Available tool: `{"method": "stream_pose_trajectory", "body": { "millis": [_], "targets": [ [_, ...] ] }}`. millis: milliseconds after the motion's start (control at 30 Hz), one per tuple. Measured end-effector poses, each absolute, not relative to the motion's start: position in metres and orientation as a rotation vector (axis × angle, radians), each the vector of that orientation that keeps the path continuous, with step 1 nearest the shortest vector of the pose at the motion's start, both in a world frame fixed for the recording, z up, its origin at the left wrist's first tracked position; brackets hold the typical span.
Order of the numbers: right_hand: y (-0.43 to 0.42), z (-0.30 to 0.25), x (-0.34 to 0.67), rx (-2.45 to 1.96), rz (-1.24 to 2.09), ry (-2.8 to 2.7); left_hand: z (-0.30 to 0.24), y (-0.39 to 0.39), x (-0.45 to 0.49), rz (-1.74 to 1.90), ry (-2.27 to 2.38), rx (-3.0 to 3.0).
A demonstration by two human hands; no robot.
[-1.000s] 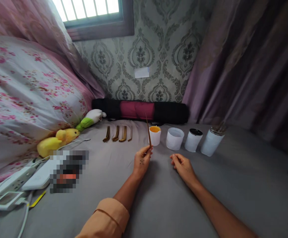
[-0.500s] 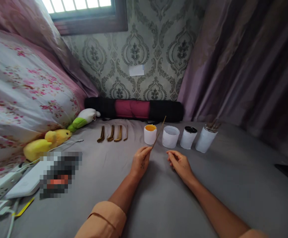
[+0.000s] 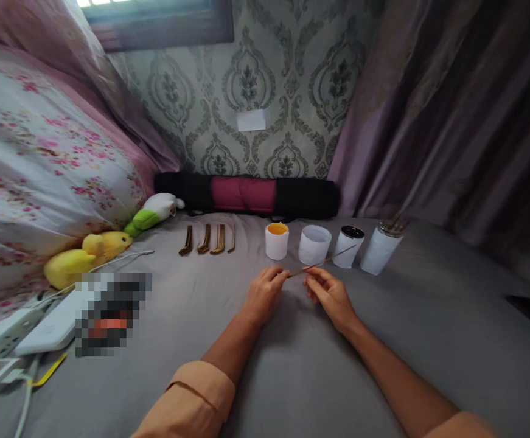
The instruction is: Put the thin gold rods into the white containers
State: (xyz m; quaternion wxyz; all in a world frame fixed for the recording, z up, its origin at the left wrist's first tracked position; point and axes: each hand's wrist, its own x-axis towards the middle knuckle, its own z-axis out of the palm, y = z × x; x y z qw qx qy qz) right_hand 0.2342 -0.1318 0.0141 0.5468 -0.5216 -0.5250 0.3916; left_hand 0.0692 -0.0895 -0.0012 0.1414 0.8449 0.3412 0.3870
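Note:
My left hand [image 3: 265, 293] pinches one end of a thin brown stick [image 3: 326, 261], which lies almost level and points right toward the cups. My right hand [image 3: 330, 293] rests on the grey sheet just under the stick, fingers curled and touching its middle. Beyond my hands stands a row of white cups: one with orange paint [image 3: 277, 239], an empty one [image 3: 314, 244], one with black paint [image 3: 348, 246], and a jar of sticks [image 3: 380, 246]. Several bent brown sticks [image 3: 207, 239] lie to the left of the cups.
A black and maroon bolster [image 3: 246, 194] lies along the patterned wall. Yellow [image 3: 84, 257] and green-white [image 3: 155, 212] soft toys sit by the floral duvet [image 3: 41, 164] at left. A power strip and cables [image 3: 4, 334] lie at the lower left. Curtains hang at right.
The stick in my left hand has swung from upright down to the right until nearly level. My right hand has moved in and now touches it. The view has tilted downward.

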Motion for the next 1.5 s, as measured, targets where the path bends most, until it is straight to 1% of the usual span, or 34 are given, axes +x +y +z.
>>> {"method": "stream_pose_trajectory", "body": {
  "millis": [133,300,600,900,1200,1500],
  "targets": [
    [-0.132,0.013,0.234,-1.197,0.974,-1.235,-0.003,-0.089,0.068,1.024,1.017,2.710],
    [-0.132,0.009,0.234,-1.148,1.015,-1.184,-0.002,-0.090,0.068,0.962,1.034,2.814],
    [-0.130,0.008,0.233,-1.135,1.081,-1.105,0.003,-0.093,0.069,0.911,1.043,2.795],
    [-0.129,0.007,0.234,-1.135,1.104,-1.068,0.000,-0.091,0.071,1.004,1.036,2.674],
    [-0.129,0.006,0.234,-1.134,1.106,-1.040,-0.005,-0.088,0.074,1.226,1.011,2.348],
    [-0.128,0.008,0.235,-1.169,1.072,-1.010,-0.004,-0.087,0.079,1.176,1.067,1.821]
  ]
}}
